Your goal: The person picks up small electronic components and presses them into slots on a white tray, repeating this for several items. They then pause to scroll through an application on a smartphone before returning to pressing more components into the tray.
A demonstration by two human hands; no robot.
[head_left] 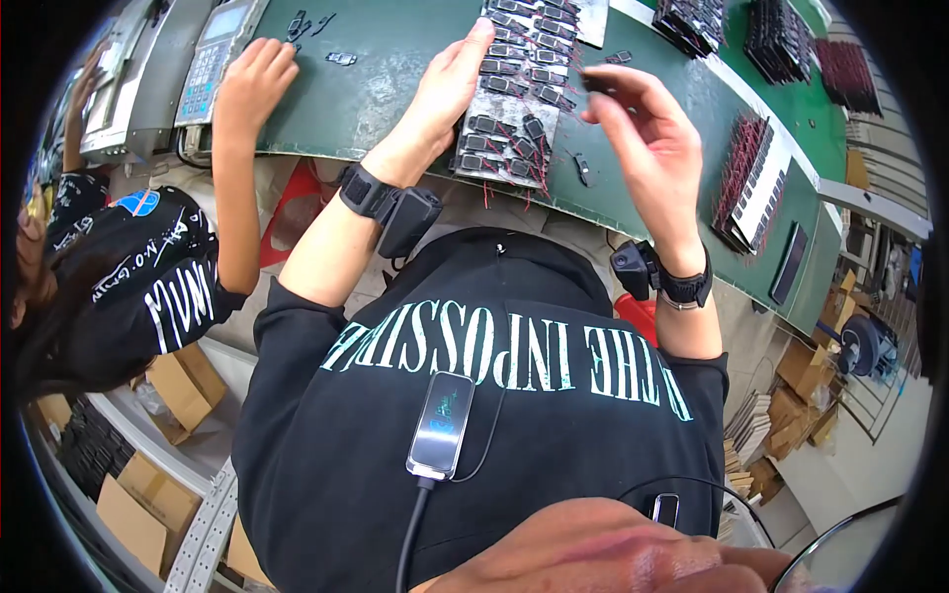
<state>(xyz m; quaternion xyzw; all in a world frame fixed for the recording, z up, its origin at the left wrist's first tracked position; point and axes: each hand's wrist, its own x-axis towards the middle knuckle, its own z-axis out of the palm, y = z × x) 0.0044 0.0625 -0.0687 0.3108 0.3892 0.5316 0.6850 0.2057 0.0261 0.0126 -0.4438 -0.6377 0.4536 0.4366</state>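
A long light-coloured tray (507, 111) carries rows of small black parts (506, 67) with thin red wires, perhaps little speakers. My left hand (450, 84) is at its left edge, thumb along the side; the other fingers are mostly hidden, and it appears to grip the tray. To the right of the tray, my right hand (647, 128) is raised over the table with thumb and forefinger curled toward each other. A dark, blurred small part (599, 87) shows between their tips. One loose black part (581, 170) lies on the green table below that hand.
The green table (395, 109) holds more stacked trays (781, 42) at the far right and a wired tray (748, 188) nearer. A phone (789, 262) lies by the right edge. At left, a co-worker's hand (259, 79) rests beside a keypad machine (210, 69).
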